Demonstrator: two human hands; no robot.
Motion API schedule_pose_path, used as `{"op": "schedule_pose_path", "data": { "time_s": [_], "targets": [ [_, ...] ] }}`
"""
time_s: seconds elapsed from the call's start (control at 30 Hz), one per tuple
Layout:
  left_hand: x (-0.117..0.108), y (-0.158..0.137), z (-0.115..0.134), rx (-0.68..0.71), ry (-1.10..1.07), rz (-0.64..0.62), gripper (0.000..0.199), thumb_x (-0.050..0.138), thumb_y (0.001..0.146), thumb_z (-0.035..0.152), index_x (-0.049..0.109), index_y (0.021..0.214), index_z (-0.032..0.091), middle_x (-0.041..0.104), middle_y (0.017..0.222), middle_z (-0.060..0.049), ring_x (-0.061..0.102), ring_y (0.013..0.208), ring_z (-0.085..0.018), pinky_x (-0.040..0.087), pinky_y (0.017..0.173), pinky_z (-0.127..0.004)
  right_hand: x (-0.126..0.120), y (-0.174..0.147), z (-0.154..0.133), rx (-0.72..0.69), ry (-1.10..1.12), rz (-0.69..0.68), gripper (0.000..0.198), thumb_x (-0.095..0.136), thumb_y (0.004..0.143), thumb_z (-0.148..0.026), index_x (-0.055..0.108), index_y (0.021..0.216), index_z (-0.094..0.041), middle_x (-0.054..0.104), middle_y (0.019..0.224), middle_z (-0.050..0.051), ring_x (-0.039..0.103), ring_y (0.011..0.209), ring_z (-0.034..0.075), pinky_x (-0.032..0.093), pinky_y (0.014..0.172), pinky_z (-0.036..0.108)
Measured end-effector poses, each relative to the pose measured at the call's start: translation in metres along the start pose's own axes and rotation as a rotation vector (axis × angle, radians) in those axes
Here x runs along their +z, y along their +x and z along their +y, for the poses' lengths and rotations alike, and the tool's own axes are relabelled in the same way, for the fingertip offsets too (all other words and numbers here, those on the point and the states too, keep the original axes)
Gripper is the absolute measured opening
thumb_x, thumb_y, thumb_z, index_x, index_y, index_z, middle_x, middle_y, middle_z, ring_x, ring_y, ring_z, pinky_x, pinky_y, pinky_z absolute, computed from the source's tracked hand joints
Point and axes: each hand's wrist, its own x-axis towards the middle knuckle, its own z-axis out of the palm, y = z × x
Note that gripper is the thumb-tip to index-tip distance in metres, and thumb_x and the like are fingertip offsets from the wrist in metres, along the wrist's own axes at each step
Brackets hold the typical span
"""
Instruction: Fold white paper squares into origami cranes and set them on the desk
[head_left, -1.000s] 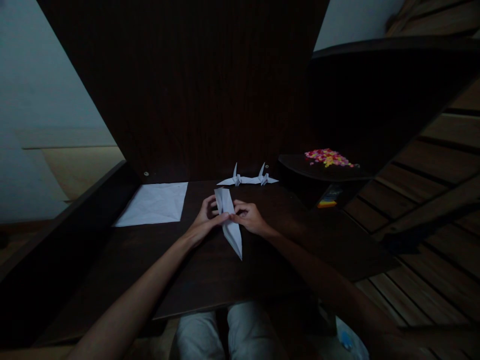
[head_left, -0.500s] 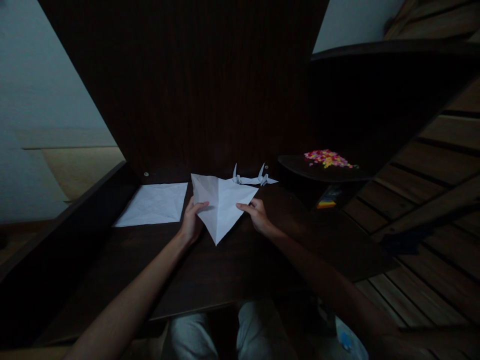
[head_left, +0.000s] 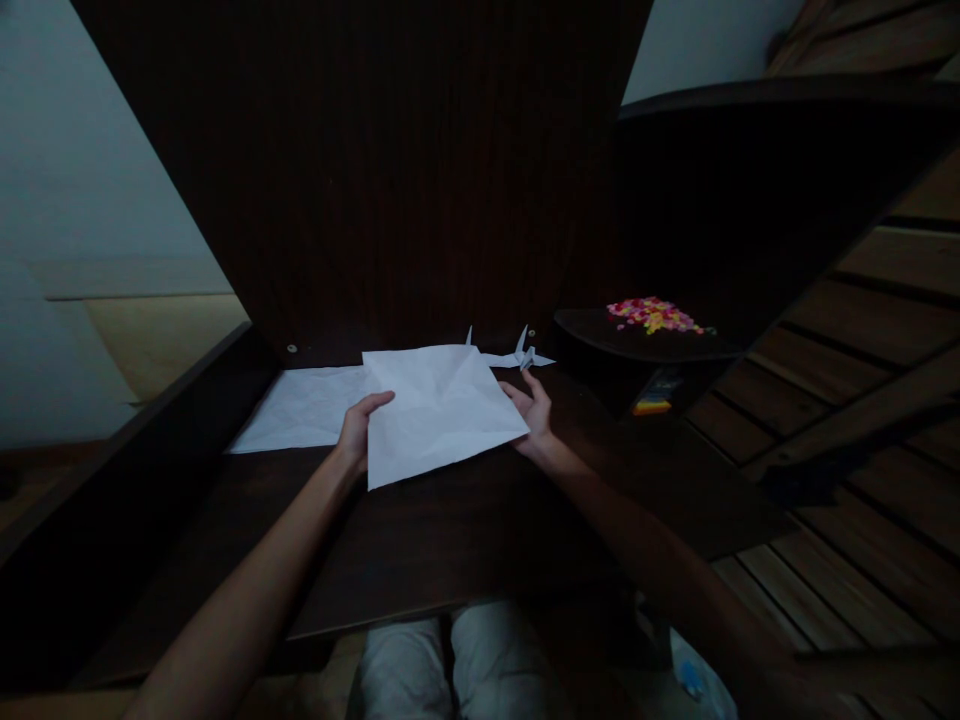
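A white sheet of paper (head_left: 442, 410), faintly creased, is held up over the dark desk. My left hand (head_left: 360, 430) pinches its left edge, thumb on top and the other fingers hidden beneath. At the right corner my right hand (head_left: 534, 415) is open, with fingers apart; the corner lies against the palm. Behind the sheet stand two folded paper cranes: the right crane (head_left: 527, 355) shows well, while only a thin tip of the left crane (head_left: 469, 336) rises above the paper. More white paper (head_left: 300, 410) lies flat on the desk at the left, partly covered by the held sheet.
A pile of small pink, red and yellow pieces (head_left: 652, 315) lies on a low curved shelf (head_left: 600, 340) at the right. Beneath it is a yellow-edged item (head_left: 651, 407). A dark side board (head_left: 150, 450) borders the desk's left, and a tall panel (head_left: 412, 180) its back.
The paper has gone from a creased, pointed diamond position to a flatter, turned square. My right hand has loosened its pinch and spread its fingers; my left hand has shifted slightly left.
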Motion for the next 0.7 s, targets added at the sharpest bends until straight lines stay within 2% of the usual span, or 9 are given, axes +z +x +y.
{"op": "schedule_pose_path", "data": {
  "time_s": [0.13, 0.23, 0.37, 0.47, 0.57, 0.7],
  "targets": [
    [0.001, -0.002, 0.006, -0.024, 0.079, 0.033, 0.028, 0.059, 0.070, 0.016, 0.065, 0.097, 0.009, 0.069, 0.065, -0.006, 0.067, 0.058, -0.024, 0.056, 0.057, -0.034, 0.000, 0.005, 0.002, 0.020, -0.013, -0.003, 0.037, 0.048, 0.075, -0.052, 0.062, 0.083, -0.019, 0.070, 0.078, 0.007, 0.065, 0.083, 0.027, 0.051, 0.073, 0.039],
    [0.002, -0.002, 0.007, -0.045, 0.132, 0.002, 0.025, 0.062, 0.068, 0.013, 0.066, 0.092, 0.010, 0.069, 0.063, -0.005, 0.065, 0.052, -0.021, 0.055, 0.054, -0.030, 0.000, 0.008, 0.008, -0.043, -0.067, 0.028, 0.027, 0.051, 0.072, -0.036, 0.063, 0.090, -0.019, 0.071, 0.083, 0.003, 0.064, 0.086, 0.025, 0.050, 0.077, 0.037],
    [-0.002, 0.000, 0.007, -0.075, 0.144, -0.063, 0.024, 0.066, 0.067, 0.014, 0.066, 0.090, 0.009, 0.070, 0.069, -0.008, 0.067, 0.057, -0.022, 0.055, 0.057, -0.030, -0.001, 0.007, 0.008, -0.154, -0.082, 0.015, 0.038, 0.051, 0.065, -0.018, 0.061, 0.102, -0.021, 0.072, 0.097, 0.001, 0.063, 0.096, 0.022, 0.047, 0.085, 0.036],
    [-0.004, 0.000, 0.008, -0.041, 0.166, -0.098, 0.022, 0.067, 0.067, 0.014, 0.067, 0.089, 0.011, 0.070, 0.069, -0.007, 0.066, 0.057, -0.021, 0.054, 0.057, -0.029, 0.000, 0.004, 0.002, -0.155, 0.003, -0.041, 0.040, 0.049, 0.069, -0.026, 0.059, 0.107, -0.021, 0.071, 0.103, 0.003, 0.062, 0.099, 0.024, 0.047, 0.088, 0.040],
    [-0.004, -0.001, 0.009, 0.049, 0.229, -0.158, 0.026, 0.068, 0.066, 0.013, 0.067, 0.093, 0.012, 0.071, 0.073, -0.006, 0.067, 0.061, -0.020, 0.054, 0.060, -0.027, 0.001, 0.002, -0.003, -0.157, 0.056, -0.059, 0.041, 0.046, 0.071, -0.036, 0.059, 0.106, -0.019, 0.070, 0.103, 0.006, 0.063, 0.098, 0.027, 0.050, 0.084, 0.043],
    [-0.007, 0.003, 0.006, 0.127, 0.336, -0.264, 0.038, 0.071, 0.065, 0.016, 0.067, 0.103, 0.015, 0.072, 0.090, -0.009, 0.068, 0.075, -0.023, 0.054, 0.066, -0.028, 0.003, -0.001, -0.007, -0.187, -0.023, -0.041, 0.041, 0.054, 0.067, -0.027, 0.060, 0.107, -0.023, 0.068, 0.111, 0.003, 0.065, 0.090, 0.023, 0.052, 0.073, 0.035]
  ]
}}
